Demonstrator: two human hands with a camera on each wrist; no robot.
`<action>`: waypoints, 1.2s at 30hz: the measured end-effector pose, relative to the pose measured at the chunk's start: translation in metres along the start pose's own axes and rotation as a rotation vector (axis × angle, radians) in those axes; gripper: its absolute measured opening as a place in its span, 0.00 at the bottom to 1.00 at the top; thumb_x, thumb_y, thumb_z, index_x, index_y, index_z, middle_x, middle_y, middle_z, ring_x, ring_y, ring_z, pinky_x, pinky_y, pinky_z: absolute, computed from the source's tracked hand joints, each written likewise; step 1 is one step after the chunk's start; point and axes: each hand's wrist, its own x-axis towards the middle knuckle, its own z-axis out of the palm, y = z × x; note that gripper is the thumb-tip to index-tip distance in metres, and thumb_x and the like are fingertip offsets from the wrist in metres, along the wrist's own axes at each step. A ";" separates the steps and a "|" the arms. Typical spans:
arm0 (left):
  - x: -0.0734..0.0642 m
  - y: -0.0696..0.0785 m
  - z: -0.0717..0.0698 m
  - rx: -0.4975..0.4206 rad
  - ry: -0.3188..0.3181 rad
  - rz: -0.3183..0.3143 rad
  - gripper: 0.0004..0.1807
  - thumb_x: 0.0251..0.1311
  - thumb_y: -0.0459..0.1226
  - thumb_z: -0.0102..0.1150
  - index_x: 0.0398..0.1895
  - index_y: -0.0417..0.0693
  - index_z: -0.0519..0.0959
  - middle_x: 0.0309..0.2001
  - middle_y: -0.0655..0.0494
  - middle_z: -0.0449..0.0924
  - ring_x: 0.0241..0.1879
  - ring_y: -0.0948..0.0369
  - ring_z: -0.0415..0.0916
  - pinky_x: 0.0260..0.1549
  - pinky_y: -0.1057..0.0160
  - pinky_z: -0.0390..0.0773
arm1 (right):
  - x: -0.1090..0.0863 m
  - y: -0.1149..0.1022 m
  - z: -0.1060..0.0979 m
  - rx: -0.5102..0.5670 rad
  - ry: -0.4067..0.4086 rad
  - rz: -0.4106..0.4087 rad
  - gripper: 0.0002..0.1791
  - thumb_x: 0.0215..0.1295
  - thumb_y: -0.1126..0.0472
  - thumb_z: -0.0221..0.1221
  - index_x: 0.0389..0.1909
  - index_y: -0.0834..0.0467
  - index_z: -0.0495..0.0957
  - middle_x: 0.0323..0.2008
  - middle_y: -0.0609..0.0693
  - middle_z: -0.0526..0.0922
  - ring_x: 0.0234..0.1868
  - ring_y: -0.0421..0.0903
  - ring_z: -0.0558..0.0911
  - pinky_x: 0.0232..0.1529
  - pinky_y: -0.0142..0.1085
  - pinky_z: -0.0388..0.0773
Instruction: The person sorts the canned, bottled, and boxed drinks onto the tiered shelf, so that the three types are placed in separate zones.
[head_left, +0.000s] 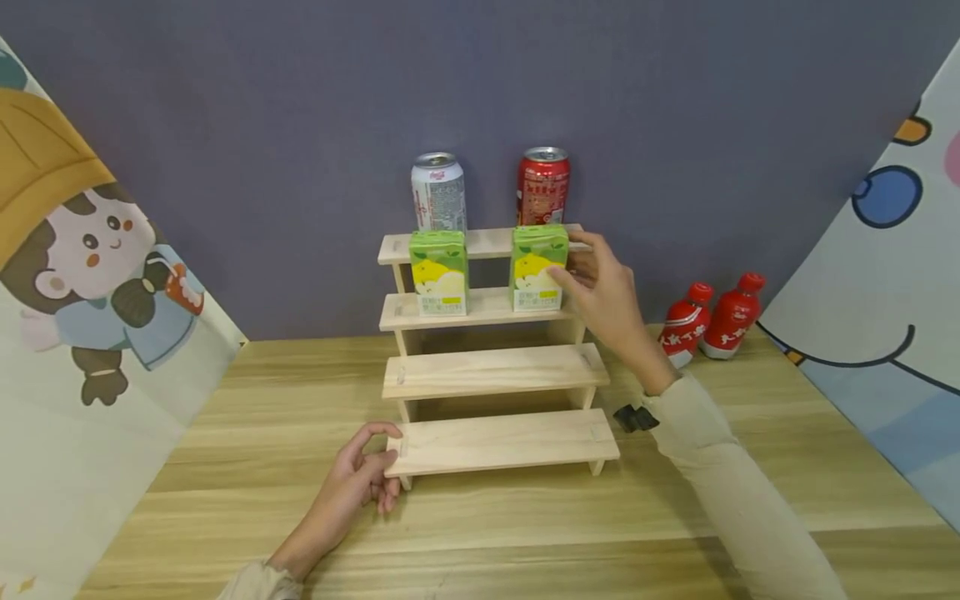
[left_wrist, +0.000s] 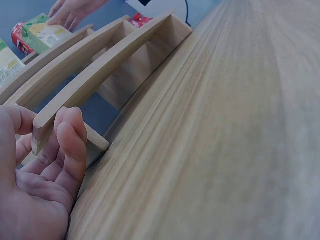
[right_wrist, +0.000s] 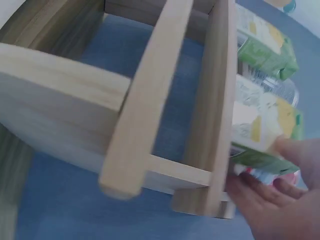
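Note:
A four-step wooden display stand (head_left: pixel 502 442) rises toward the back wall. My right hand (head_left: pixel 611 296) pinches the right-hand green and yellow juice box (head_left: pixel 537 265) on the second step from the top, thumb on its front and fingers along its right side. A matching juice box (head_left: pixel 439 279) stands upright on the same step, to the left. With curled fingers, my left hand (head_left: pixel 348 479) grips the left end of the lowest step. The left wrist view shows its fingers (left_wrist: pixel 70 130) under that board's end.
On the top step stand a white can (head_left: pixel 438 196) and a red can (head_left: pixel 543 187), partly behind the juice boxes. Two red bottles (head_left: pixel 686 321) stand on the wood-grain table (head_left: pixel 300 392) right of the stand. A grey wall (head_left: pixel 300 167) closes the back, with cartoon panels at both sides.

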 end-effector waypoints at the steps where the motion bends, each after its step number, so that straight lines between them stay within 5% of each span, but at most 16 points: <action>1: 0.000 0.000 0.000 -0.001 0.002 -0.002 0.19 0.75 0.38 0.49 0.62 0.40 0.61 0.20 0.51 0.79 0.16 0.59 0.75 0.16 0.68 0.76 | -0.001 -0.002 -0.001 -0.034 0.002 -0.005 0.31 0.67 0.59 0.64 0.67 0.61 0.66 0.53 0.61 0.83 0.54 0.52 0.82 0.54 0.47 0.81; 8: -0.001 0.000 -0.001 0.003 0.000 -0.004 0.19 0.75 0.38 0.48 0.62 0.40 0.61 0.20 0.51 0.79 0.16 0.60 0.75 0.16 0.68 0.76 | -0.014 -0.014 -0.008 -0.166 0.076 -0.062 0.26 0.67 0.63 0.63 0.63 0.64 0.69 0.54 0.64 0.80 0.56 0.59 0.80 0.56 0.52 0.79; 16: 0.001 -0.001 -0.003 0.000 -0.006 0.008 0.19 0.75 0.37 0.48 0.63 0.40 0.61 0.20 0.52 0.79 0.16 0.60 0.76 0.16 0.68 0.77 | -0.025 -0.004 -0.024 -0.241 0.131 -0.070 0.22 0.67 0.64 0.64 0.60 0.64 0.74 0.55 0.62 0.81 0.56 0.57 0.80 0.56 0.51 0.77; 31: 0.003 0.001 -0.005 0.009 -0.026 0.039 0.19 0.75 0.37 0.49 0.62 0.38 0.61 0.20 0.51 0.79 0.17 0.60 0.75 0.16 0.67 0.77 | -0.041 0.052 -0.081 -0.424 0.229 0.141 0.22 0.65 0.66 0.63 0.60 0.65 0.74 0.57 0.66 0.79 0.51 0.66 0.77 0.50 0.58 0.72; 36: 0.002 -0.001 -0.004 0.003 -0.030 0.032 0.20 0.75 0.38 0.49 0.63 0.38 0.61 0.20 0.51 0.79 0.17 0.60 0.75 0.16 0.67 0.78 | -0.043 0.068 -0.096 -0.467 0.197 0.236 0.25 0.66 0.64 0.62 0.64 0.64 0.71 0.59 0.67 0.77 0.37 0.63 0.74 0.49 0.59 0.69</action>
